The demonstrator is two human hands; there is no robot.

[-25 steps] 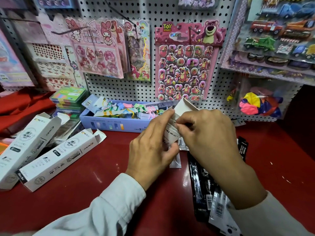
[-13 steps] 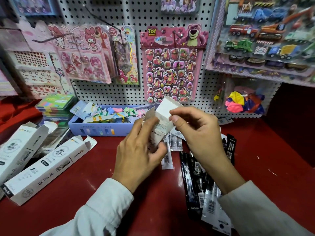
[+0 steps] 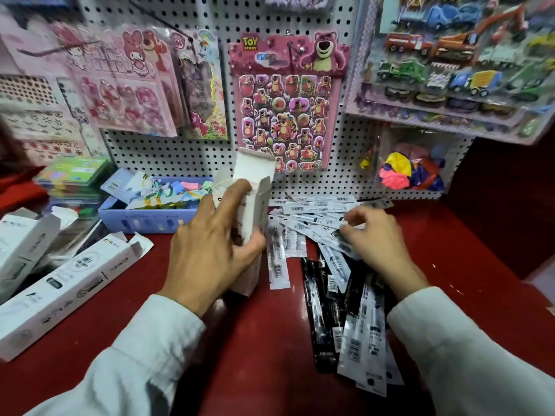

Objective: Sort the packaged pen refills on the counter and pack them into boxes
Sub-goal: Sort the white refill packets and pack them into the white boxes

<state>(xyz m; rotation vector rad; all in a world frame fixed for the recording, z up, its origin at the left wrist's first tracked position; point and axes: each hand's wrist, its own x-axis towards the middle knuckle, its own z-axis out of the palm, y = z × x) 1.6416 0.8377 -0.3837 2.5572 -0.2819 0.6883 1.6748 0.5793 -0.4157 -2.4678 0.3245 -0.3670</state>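
Left hand (image 3: 210, 253) gripping tall white cardboard box (image 3: 250, 211) upright, flap open for loading; right hand (image 3: 375, 238) fingers curled, pinching clear-and-white packaged pen refills (image 3: 318, 226) heaped right of box on red counter (image 3: 270, 340).

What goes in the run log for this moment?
left hand: holds open white box upright | right hand: picking at refill packets | packing: not started

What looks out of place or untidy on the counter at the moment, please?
The packaged pen refills lie fanned and overlapping in a loose heap, white and black packs mixed. Two long white boxes lie on their sides, flaps open.
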